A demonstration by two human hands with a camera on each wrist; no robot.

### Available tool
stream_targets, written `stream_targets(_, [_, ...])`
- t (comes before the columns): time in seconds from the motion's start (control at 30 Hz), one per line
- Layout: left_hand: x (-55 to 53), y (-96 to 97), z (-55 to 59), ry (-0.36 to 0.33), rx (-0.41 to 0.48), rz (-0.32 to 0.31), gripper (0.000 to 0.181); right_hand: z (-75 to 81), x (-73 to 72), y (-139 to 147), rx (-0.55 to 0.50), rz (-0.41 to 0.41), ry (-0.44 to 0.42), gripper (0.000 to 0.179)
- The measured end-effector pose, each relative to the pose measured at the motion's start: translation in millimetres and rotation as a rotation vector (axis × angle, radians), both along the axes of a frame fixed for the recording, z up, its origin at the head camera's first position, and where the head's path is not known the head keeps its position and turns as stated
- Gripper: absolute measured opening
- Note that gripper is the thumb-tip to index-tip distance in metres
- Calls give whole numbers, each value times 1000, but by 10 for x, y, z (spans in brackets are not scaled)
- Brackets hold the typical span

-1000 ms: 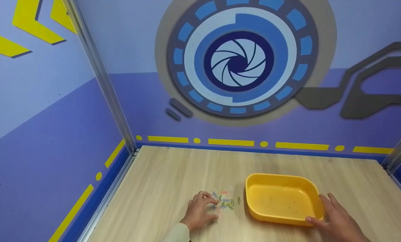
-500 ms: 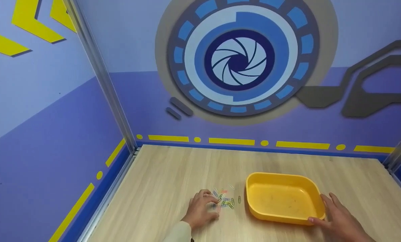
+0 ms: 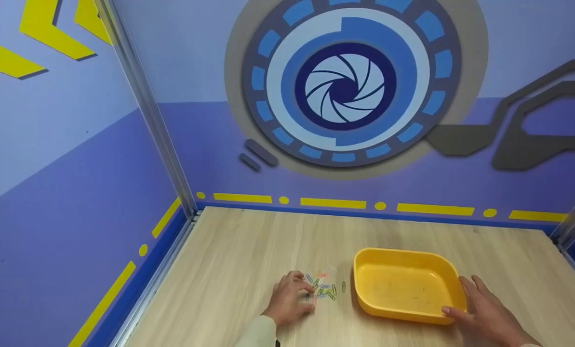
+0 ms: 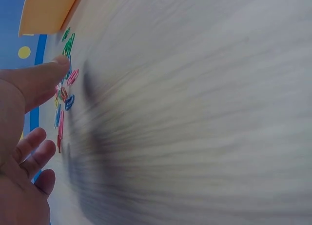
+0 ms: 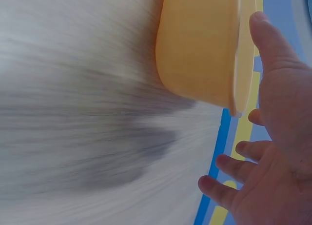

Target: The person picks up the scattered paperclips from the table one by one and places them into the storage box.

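When viewed from the head camera, shows a yellow rectangular tub (image 3: 405, 285) with rounded corners between four and five o'clock, flat on the wood-grain table (image 3: 248, 250). At nine o'clock of the tub, shows a loose scatter of coloured paper clips (image 3: 326, 292) in green, blue, yellow and pink, partly overlapping, with one green paper clip (image 3: 343, 287) set between scatter and tub. At six o'clock, shows the left hand (image 3: 289, 299) just beside the scatter, with fingers loosely bent, released, and well apart from the thumb in the left wrist view; leaves contact between fingertips and nearest clips undetermined. At four o'clock, shows the right hand (image 3: 492, 313) beside the tub's near corner, with fingers extended, spread and unclenched, and thumb at the rim; leaves any pressure undetermined. Includes a beige sleeve (image 3: 258, 335) just past six o'clock, a metal post (image 3: 144, 101) at ten, and a circular iris graphic (image 3: 342, 86) on the back wall (image 3: 205, 144) at one.
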State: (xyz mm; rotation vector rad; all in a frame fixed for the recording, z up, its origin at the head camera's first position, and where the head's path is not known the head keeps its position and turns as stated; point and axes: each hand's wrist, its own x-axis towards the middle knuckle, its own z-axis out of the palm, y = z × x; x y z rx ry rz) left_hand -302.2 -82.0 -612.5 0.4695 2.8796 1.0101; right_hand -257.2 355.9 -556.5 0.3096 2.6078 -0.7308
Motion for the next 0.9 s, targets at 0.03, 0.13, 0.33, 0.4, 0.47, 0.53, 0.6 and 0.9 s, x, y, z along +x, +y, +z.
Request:
stream_targets(0.03, [-4, 6, -3, 3, -1, -2, 26, 0, -7, 2, 2, 1, 1, 123])
stream_targets(0.13, [-16, 25, -5, 20, 1, -9, 26, 0, -27, 7, 15, 18, 21, 123])
stream_targets(0.33, [-56, 60, -41, 31, -28, -5, 24, -25, -44, 20, 24, 29, 24, 124])
stream_targets(0.4, [-68, 69, -54, 32, -38, 0, 24, -32, -49, 29, 11, 19, 6, 124])
stream_targets(0.47, [-68, 72, -65, 41, -46, 7, 23, -38, -46, 32, -1, 9, -13, 124])
stream_targets(0.53, [-69, 71, -72, 47, -49, 9, 23, -41, -46, 36, -11, -2, -27, 124])
stream_targets(0.6, [-70, 71, -74, 49, -47, 8, 22, -41, -45, 35, -20, -10, -33, 124])
stream_targets(0.9, [-96, 92, -99, 25, -65, 15, 25, -39, -64, 18, -21, 0, -35, 124])
